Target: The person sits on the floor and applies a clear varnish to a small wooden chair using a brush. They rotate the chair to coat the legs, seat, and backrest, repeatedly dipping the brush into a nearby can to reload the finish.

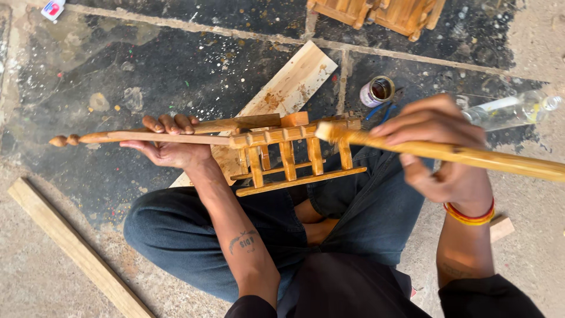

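Note:
My left hand (169, 141) grips the long turned post of a small wooden piece of furniture (282, 154), held level above my crossed legs. The piece has several short upright slats between rails and a knobbed end at the far left. My right hand (438, 153) is closed around a long wooden-handled brush (471, 156), whose bristled tip touches the top rail of the wooden piece near its right end. The right hand is blurred. A red and yellow band sits on my right wrist.
A small open tin (377, 91) with dark liquid stands on the floor beyond the piece, blue-handled pliers beside it. A clear plastic bottle (512, 111) lies at right. A flat plank (282, 94) lies under the piece, a wooden strip (76, 247) at lower left, another wooden item (382, 15) at top.

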Available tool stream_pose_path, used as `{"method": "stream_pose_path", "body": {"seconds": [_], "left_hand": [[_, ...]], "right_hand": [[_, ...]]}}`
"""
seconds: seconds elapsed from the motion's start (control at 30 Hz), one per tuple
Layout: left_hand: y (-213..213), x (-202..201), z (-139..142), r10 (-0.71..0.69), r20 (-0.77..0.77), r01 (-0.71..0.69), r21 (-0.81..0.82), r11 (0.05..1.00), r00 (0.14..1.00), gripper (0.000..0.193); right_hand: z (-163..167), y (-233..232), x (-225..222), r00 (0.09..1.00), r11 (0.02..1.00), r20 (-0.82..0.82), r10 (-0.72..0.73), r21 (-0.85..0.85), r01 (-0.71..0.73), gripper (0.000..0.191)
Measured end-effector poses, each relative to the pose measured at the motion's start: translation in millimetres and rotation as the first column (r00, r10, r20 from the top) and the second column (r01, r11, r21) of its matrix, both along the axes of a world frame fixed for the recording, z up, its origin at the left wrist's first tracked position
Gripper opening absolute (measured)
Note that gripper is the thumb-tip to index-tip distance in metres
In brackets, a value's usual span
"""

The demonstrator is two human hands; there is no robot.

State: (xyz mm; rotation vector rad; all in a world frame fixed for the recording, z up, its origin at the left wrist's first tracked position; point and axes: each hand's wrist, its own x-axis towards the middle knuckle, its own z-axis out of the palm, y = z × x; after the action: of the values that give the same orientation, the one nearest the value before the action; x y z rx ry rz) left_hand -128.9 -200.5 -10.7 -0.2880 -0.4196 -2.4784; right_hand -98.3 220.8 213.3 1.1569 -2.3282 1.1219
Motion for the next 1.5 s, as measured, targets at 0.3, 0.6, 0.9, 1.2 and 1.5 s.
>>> {"method": "stream_pose_path", "body": {"seconds": [0.3,0.6,0.9,1.2,1.5], "left_hand": [[0,1,0,0.036,-0.029,-0.036,-0.002,0.999,0.999,0.071],[0,-1,-1,0.046,-0.007,-0.046,-0.001,0.999,0.999,0.071],[-4,-1,-6,0.052,0.022,-0.051,-0.012,0.999,0.998,0.071],[-5,1,-6,0.11,0.086,-0.108,-0.022,0.994,0.99,0.071],[-4,2,-3,0.109,0.12,-0.109,-0.005,0.994,0.987,0.071]], "right_hand": [[16,-5,-14,0.983,0.982,0.011,0.185,0.034,-0.185,0.016],[-3,7,-21,0.997,0.996,0.019,0.081,0.021,-0.081,0.016],[1,0,-13,0.999,0.999,0.006,-0.031,0.011,0.031,0.014],[-4,-12,-6,0.99,0.993,-0.092,-0.107,0.042,0.111,0.01],[-19,-20,0,0.947,0.95,-0.099,-0.305,0.034,0.31,0.01]]}}
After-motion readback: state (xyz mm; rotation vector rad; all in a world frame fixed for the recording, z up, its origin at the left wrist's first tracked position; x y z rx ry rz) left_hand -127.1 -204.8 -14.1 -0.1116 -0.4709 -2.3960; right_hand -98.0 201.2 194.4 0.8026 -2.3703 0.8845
